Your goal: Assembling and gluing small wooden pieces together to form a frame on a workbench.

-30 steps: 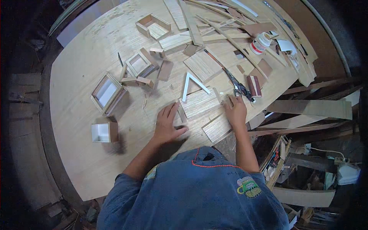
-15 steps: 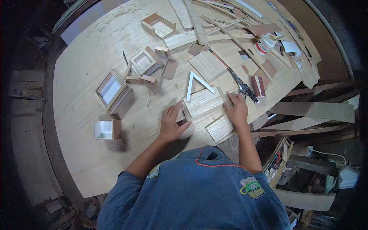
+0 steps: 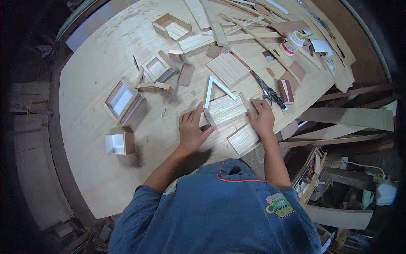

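Note:
A flat pale wooden panel (image 3: 227, 109) lies between my hands on the table. At its left end, my left hand (image 3: 192, 129) grips a short wooden strip (image 3: 209, 118) between thumb and fingers. My right hand (image 3: 261, 118) is closed on another short wooden strip (image 3: 244, 102), standing along the panel's right end. A white V-shaped piece (image 3: 216, 87) rests at the panel's far edge. Closer to me, a second wooden panel (image 3: 243, 139) lies by my right wrist. Beyond my right hand are black-handled scissors (image 3: 270, 95) and a dark red block with a pale stripe (image 3: 286, 92).
Small wooden boxes stand at left, including a white-lined box (image 3: 115, 144) and a framed box (image 3: 123, 101). An open wooden tray (image 3: 172, 28) sits farther back. Wood strips, offcuts and a white jar (image 3: 292, 43) crowd the far right. Boards (image 3: 347, 118) stack beyond the table's right edge.
My left hand has shifted slightly right and away from me, and the strip in it sits at a different angle by the panel's end. My right hand stays nearly in place.

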Demonstrator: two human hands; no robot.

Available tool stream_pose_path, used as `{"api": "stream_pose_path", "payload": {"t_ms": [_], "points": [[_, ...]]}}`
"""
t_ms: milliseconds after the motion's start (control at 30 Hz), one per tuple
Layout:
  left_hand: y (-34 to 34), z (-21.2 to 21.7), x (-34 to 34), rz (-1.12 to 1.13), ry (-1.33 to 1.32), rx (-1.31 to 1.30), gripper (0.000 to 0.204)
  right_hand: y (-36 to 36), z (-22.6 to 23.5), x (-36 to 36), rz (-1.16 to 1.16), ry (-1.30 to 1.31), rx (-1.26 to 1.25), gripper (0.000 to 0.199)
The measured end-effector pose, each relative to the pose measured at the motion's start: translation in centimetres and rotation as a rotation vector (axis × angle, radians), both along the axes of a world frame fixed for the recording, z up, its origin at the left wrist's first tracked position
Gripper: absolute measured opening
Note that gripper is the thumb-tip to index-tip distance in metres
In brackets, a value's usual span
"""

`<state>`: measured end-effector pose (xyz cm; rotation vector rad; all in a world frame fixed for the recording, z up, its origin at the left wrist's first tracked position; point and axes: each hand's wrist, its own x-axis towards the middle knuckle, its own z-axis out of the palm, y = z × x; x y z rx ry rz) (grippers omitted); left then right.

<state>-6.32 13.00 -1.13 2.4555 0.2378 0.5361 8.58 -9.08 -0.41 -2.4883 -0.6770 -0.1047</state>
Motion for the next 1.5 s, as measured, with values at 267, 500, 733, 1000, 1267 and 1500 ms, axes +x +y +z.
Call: {"api": "stream_pose_path", "payload": {"t_ms": [267,500,733,1000,1267,1500], "points": [[0.1,0.0,0.2,-0.011,0.001,0.115,0.088,-0.1,0.2,-0.1,-0.001,0.015,-0.01,0.042],[0.6,-0.2,0.1,-0.06,0.007,0.087,0.089,0.3,0.0,-0.2,0.0,0.004,0.052,0.038],[0.7,-0.3,0.0,-0.07,0.029,0.057,0.089,0.8,-0.1,0.2,-0.057,0.0,-0.022,0.036],[0.8,-0.9,0.0,-0.09,-0.021,0.021,0.089,1.8,0.4,0.9,-0.015,0.031,-0.05,0.037],[1.0,-1.1,-0.1,-0.084,0.01,-0.009,0.09,2.0,0.7,0.9,-0.033,0.036,-0.088,0.04],[1.0,-1.3,-0.1,-0.082,-0.028,-0.018,0.09,1.5,1.8,-0.8,-0.007,0.023,0.133,0.037]]}}
